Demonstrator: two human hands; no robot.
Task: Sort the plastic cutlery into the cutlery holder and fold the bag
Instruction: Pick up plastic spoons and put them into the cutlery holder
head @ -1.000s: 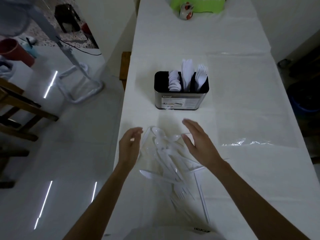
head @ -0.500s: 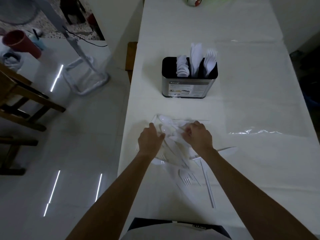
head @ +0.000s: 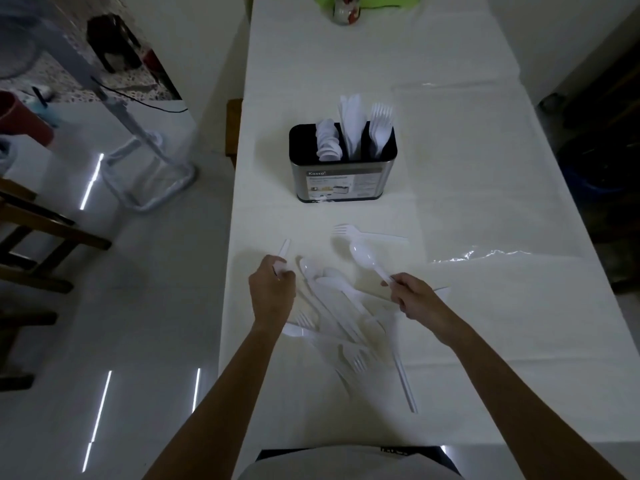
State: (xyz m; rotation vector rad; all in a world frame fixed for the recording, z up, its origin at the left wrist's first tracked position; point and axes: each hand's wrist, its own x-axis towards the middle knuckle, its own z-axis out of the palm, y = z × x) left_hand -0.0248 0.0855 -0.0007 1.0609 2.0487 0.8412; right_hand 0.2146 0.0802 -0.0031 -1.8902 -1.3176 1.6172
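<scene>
A pile of white plastic cutlery (head: 337, 306) lies on the white table between my hands. My right hand (head: 414, 297) pinches the handle of a white spoon (head: 363, 256), its bowl lifted toward the holder. My left hand (head: 272, 291) grips a thin white handle (head: 284, 249) that sticks up from my fist. The black and steel cutlery holder (head: 341, 181) stands further back, with spoons, knives and forks upright in three slots. A clear plastic bag (head: 502, 256) lies flat to the right. A fork (head: 344, 230) lies alone beyond the pile.
The table's left edge (head: 230, 271) runs close to my left hand, with tiled floor and a wooden chair (head: 38, 223) beyond. A white straw-like stick (head: 405, 382) lies near the front. A green item and a small jar (head: 344, 8) stand at the far end.
Both hands went down into the pile and have come apart, each lifting a piece: the right a spoon, the left a thin handle. The pile is more spread out.
</scene>
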